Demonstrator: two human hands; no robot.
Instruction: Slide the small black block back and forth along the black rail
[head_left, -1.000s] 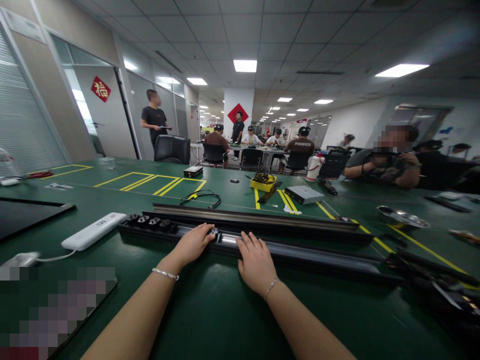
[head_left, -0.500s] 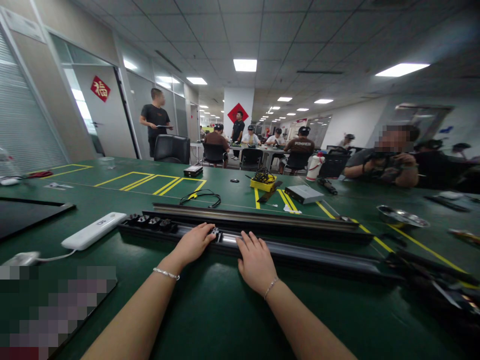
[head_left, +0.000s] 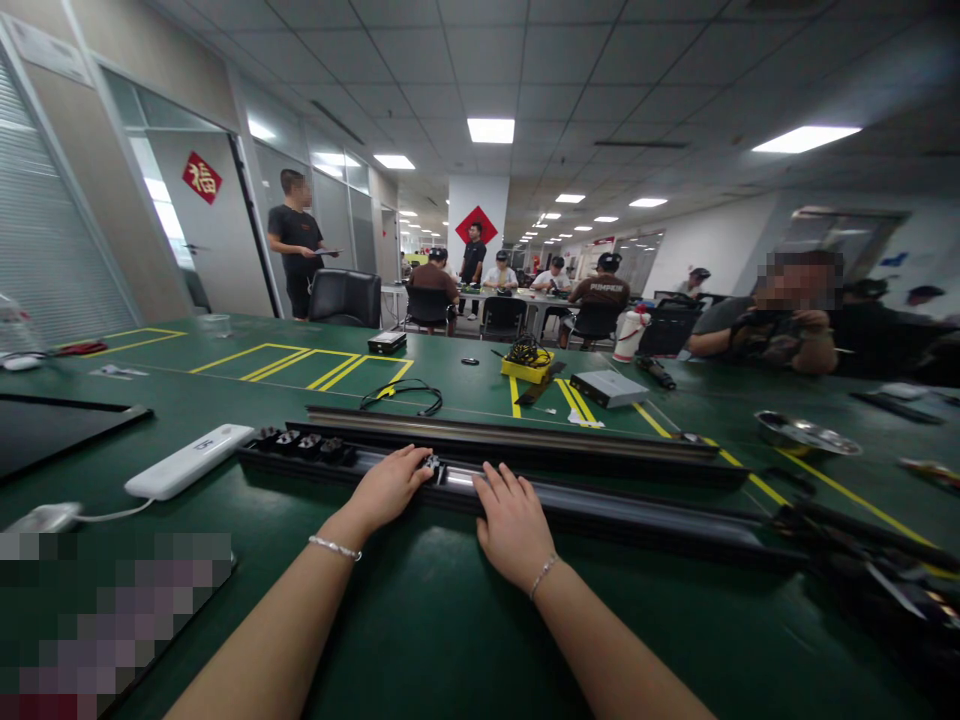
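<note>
A long black channel lies across the green table, with several small black parts at its left end. My left hand reaches over the channel, its fingers closed around a small black and silver piece inside. To the right, my right hand rests on the channel with its fingers stretched out, beside a bright silver strip. A second long rail lies just behind, roughly parallel.
A white power strip sits left on the green table. Beyond the rails are a black cable, a yellow box, a grey box and a metal bowl. A person sits at the far right.
The standing person in black at the back left has shifted slightly left. My hands and the rails look unchanged.
</note>
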